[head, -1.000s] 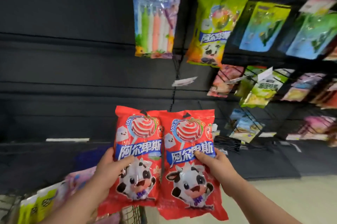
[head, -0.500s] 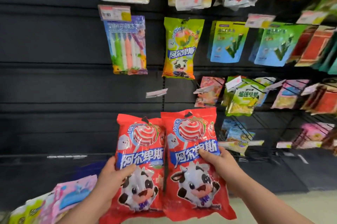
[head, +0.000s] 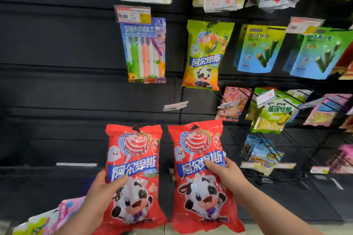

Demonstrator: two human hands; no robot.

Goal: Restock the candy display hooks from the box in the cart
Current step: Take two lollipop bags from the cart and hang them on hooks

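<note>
At the lower left corner of the view, pink and yellow packs [head: 55, 217] poke in; whether they sit in the box cannot be told. Just right of them, the left hand [head: 103, 190] grips the left red bag [head: 133, 173] by its left edge. Its thumb is pressed across the front near the blue band, and its other fingers are hidden behind. This bag stands upright, long axis vertical, with its hang hole at the top, well above the hand.

On the dark display wall [head: 57, 81], above the gap between the two bags, a hook [head: 175, 105] juts out with a clear tag strip at its tip. It appears bare, and it sits below the green-yellow bag [head: 206, 55] of the same brand.

The right red bag [head: 198, 192] is held just apart from the left one, also upright. Its hang hole lies a little right of the hook and below it, nearer than the left bag's hole. The right hand [head: 225, 175] holds this bag at its right edge, thumb on the front, fingers behind.

The right hand therefore looks better placed. Its bag needs mostly a lift and a push forward to thread the hole over the hook tip, while the left bag would have to travel up and rightward.
</note>
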